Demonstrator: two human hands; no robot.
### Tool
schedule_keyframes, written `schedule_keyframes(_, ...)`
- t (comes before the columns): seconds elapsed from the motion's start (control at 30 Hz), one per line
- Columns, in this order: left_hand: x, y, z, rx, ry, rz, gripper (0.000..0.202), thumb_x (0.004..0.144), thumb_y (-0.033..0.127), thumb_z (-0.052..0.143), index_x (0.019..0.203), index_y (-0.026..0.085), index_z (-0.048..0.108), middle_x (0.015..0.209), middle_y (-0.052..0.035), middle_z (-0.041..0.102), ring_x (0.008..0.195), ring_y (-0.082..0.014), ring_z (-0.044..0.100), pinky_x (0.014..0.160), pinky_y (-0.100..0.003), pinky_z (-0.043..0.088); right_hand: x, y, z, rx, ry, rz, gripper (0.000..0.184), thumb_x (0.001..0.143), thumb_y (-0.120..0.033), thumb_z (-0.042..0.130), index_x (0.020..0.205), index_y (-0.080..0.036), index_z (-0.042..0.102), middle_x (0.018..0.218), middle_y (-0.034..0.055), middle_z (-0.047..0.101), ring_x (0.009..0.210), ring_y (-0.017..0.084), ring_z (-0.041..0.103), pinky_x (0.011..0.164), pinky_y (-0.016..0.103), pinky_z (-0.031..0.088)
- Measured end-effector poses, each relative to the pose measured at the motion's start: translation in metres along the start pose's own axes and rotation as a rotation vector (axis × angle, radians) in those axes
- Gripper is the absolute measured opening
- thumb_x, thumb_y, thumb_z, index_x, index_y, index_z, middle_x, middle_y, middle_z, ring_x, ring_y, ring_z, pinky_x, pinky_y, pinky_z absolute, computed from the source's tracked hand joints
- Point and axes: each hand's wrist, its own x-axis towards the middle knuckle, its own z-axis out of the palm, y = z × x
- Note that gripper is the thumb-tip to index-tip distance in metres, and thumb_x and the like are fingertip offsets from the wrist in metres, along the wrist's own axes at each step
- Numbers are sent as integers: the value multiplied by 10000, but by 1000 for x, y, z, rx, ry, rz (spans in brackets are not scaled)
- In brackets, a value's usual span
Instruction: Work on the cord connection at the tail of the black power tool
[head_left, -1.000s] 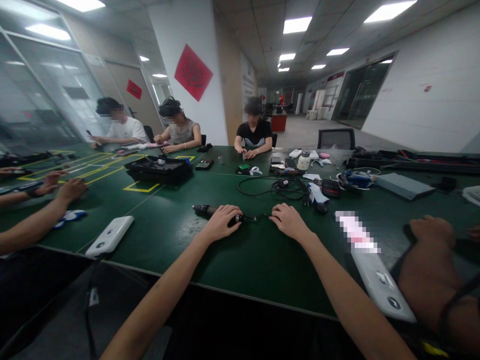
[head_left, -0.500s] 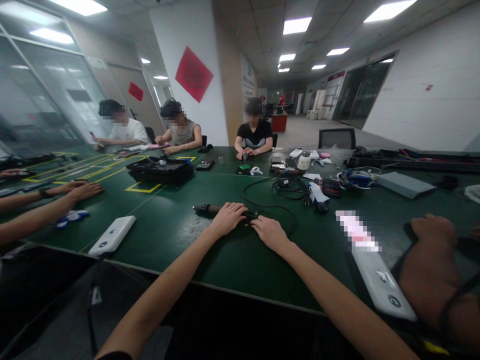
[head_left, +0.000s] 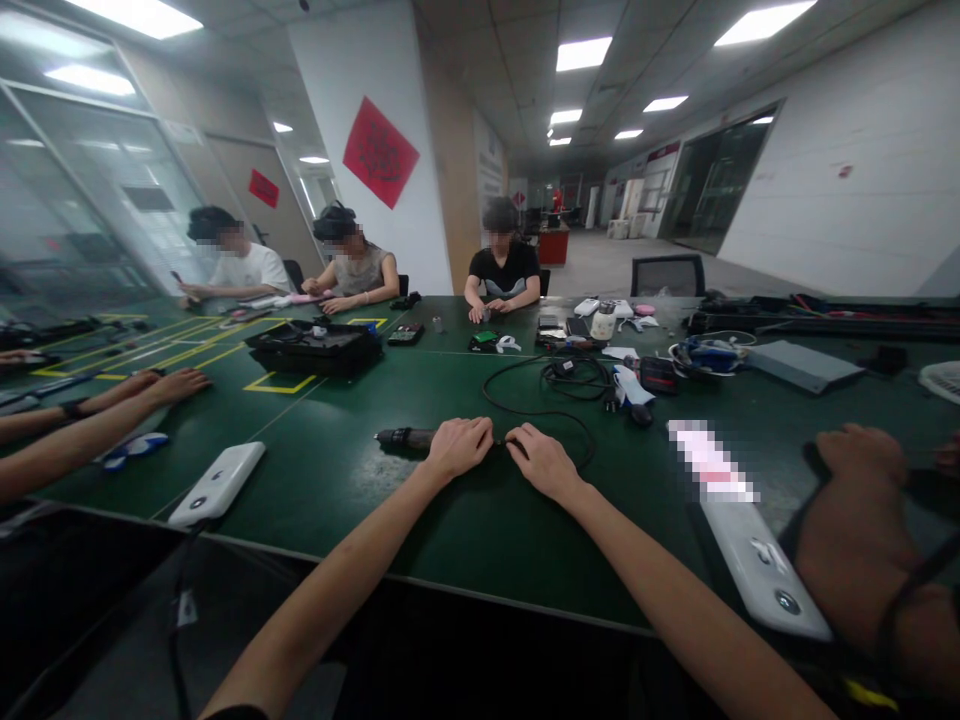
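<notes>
A dark, rod-shaped tool (head_left: 401, 439) lies on the green table (head_left: 480, 520) in front of me. My left hand (head_left: 459, 446) is wrapped over its right part, fingers closed on it. My right hand (head_left: 541, 460) sits just to the right, fingers curled at the tool's end where a black cable (head_left: 559, 408) leaves it. What the right fingers pinch is hidden. The cable loops back toward a coil (head_left: 574, 375) in mid-table.
White flat devices lie at left (head_left: 217, 483) and right (head_left: 757, 560). A neighbour's forearms (head_left: 82, 425) rest at left, another person's arm (head_left: 862, 540) at right. Three people sit at the far side. A black case (head_left: 315, 345), chargers and gadgets crowd mid-table.
My right hand slid left along the cable until it sits beside my left hand. The cable bowed out into a loop behind my hands. The neighbour's hands at left flattened onto the table.
</notes>
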Motion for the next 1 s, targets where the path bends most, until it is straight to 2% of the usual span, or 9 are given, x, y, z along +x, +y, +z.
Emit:
schedule_keyframes(0.1,-8,3,-7,-35,-1,33,203,1061,319,462,1035,244,649,943,-41,715,839,-213,670,763,-344,449,-1,2,0,5,0,-4,215,1105,-338,488,1207,-266,664,1192,48,650,940,178,678,782,267,502)
schedule_keyframes(0.3,-14,0,-23,-129,-4,132,186,1006,314,552,1151,252,650,1191,-46,703,1050,-214,660,898,-357,494,-1,3,1,-9,-3,1,234,1101,-358,494,1224,-280,678,1194,48,656,951,183,681,775,267,494)
schedule_keyframes(0.57,-9,9,-18,-176,7,169,198,1055,320,501,1147,236,655,1176,-56,716,1069,-223,656,956,-407,474,-1,2,-1,-26,-4,5,215,1091,-344,510,1194,-269,683,1162,48,687,977,191,679,810,269,474)
schedule_keyframes(0.83,-10,12,-26,-218,-13,212,269,995,234,543,1255,235,615,1209,-60,707,1143,-219,646,1035,-409,465,0,3,-1,-26,-9,9,203,1091,-326,504,1192,-258,667,1167,46,691,965,184,677,796,265,464)
schedule_keyframes(1.0,-8,15,-21,-222,-19,218,291,1017,228,512,1295,235,595,1216,-66,702,1172,-220,637,1086,-422,448,0,2,-1,-31,-18,11,203,1091,-331,503,1185,-259,667,1149,54,694,954,193,681,786,276,476)
